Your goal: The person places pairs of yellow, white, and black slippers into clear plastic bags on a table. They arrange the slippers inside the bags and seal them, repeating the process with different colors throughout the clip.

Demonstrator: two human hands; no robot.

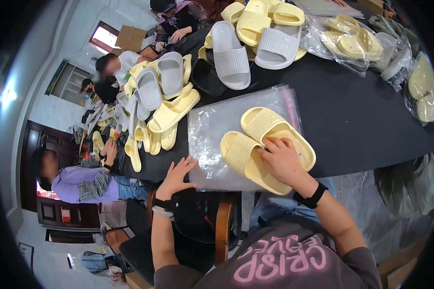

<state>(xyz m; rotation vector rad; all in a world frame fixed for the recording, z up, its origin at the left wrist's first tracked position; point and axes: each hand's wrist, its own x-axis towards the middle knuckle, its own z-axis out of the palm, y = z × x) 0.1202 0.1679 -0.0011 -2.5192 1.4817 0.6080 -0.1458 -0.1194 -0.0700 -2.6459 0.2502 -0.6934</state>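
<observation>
Right hand (283, 161) pinches yellow ribbed rubbery slippers (258, 125); left hand (177, 177), eight o'clock, spread, empty; slick clear flat plastic bags (208, 139) could slide.

From afar, I look down through one head-worn fisheye, close above my wearer's left hand (177, 178), right hand (284, 163) and the table (361, 130).

Wearer's hands (175, 179): 2 | wearer's black wristbands (314, 195): 2 | clear-bag stack (206, 150): 1 | yellow slippers (241, 151) atop: 2

I note: front slippers (263, 123) pale yellow, neighbouring slides (231, 60) light grey, tabletop (366, 120) plain black, co-worker's vest (79, 183) lilac, sleeve (92, 187) black-white check.
</observation>
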